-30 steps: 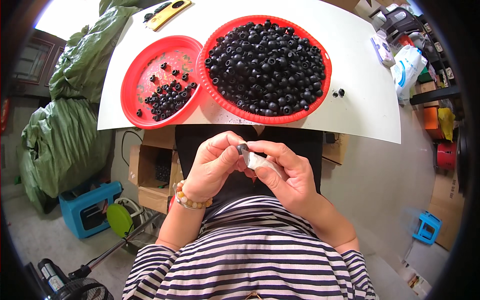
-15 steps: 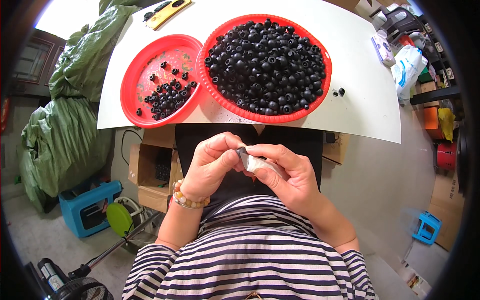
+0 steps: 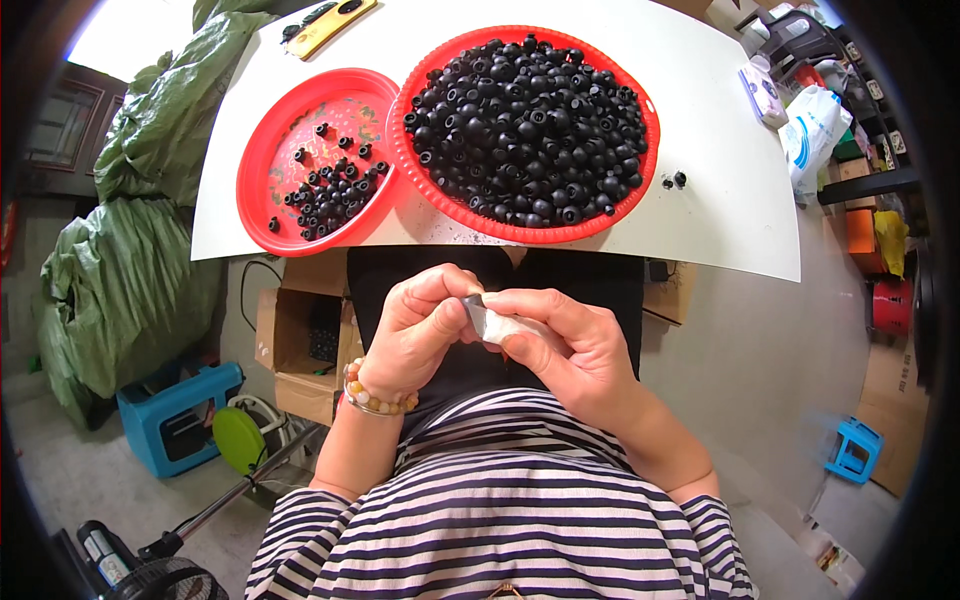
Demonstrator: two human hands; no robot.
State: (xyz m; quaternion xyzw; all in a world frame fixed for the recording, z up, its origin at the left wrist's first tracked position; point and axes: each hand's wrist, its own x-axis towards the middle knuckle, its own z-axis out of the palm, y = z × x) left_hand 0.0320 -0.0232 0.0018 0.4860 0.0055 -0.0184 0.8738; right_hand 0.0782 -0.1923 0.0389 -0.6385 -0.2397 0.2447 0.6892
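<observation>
My left hand (image 3: 420, 330) and my right hand (image 3: 560, 345) meet over my lap, below the table's front edge. Between their fingertips they pinch a small dark piece (image 3: 474, 308), with something white (image 3: 500, 326) wrapped around my right thumb or finger beside it. A beaded bracelet (image 3: 375, 397) circles my left wrist. On the white table (image 3: 720, 200) ahead, a large red basket (image 3: 640, 185) is heaped with several small black round parts (image 3: 530, 130). To its left a smaller red plate (image 3: 270, 150) carries a scatter of the same black parts (image 3: 325, 195).
Two loose black parts (image 3: 673, 181) lie on the table right of the big basket. A yellow and black tool (image 3: 325, 20) rests at the table's far edge. Green sacks (image 3: 130, 240), a cardboard box (image 3: 300, 350) and a blue stool (image 3: 165, 410) crowd the floor at left.
</observation>
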